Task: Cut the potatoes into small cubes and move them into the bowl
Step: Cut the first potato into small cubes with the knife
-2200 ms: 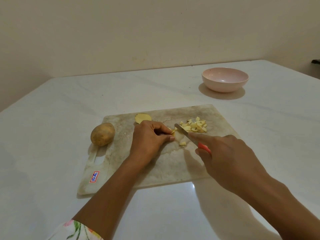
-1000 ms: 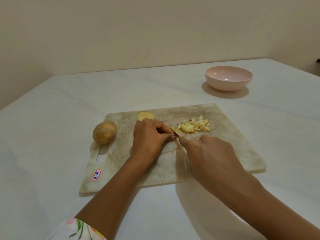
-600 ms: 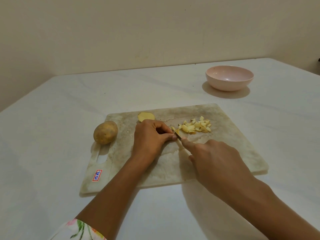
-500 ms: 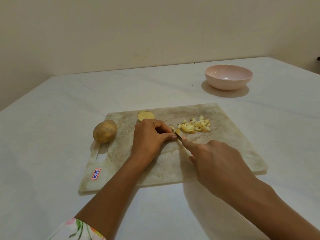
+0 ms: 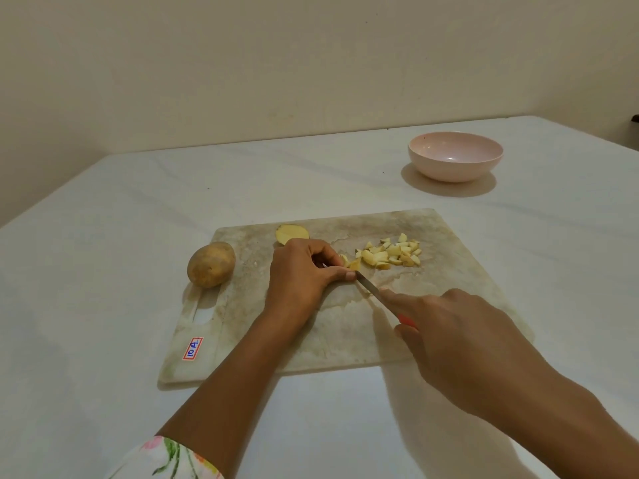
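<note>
Left hand [image 5: 304, 274]: rests on the cutting board [image 5: 345, 333], knuckles up. Its fingers [image 5: 325, 248] are curled down and, with the thumb, pinch a small potato piece [image 5: 349, 263] against the board.
Right hand [image 5: 449, 337]: grips the knife [image 5: 368, 288]. The forefinger lies stretched along the back of the blade and the other fingers are curled round the orange-red handle, of which only a sliver shows.
Knife: the blade slants from the right hand up to the left hand, and its tip meets the potato piece just beside the left thumb.
Potato cubes [image 5: 390, 254]: a loose pile of pale yellow bits on the far right part of the board, just beside the piece being held.
Potato half [image 5: 292, 233]: lies near the board's far edge, just beyond the left hand's knuckles.
Whole potato [image 5: 211, 264]: unpeeled, lying at the board's left edge above the handle slot.
Bowl [image 5: 454, 169]: pale pink, upright on the counter [image 5: 103, 236] toward the far right corner, well apart from the board; nothing shows inside it.
Cutting board: pale and stained, lying flat on the middle of the counter toward its near edge, with a red and blue sticker [image 5: 192, 348] at its near left corner.
Sleeve [image 5: 166, 459]: a flowered cuff on the left arm at the bottom edge of the view.
</note>
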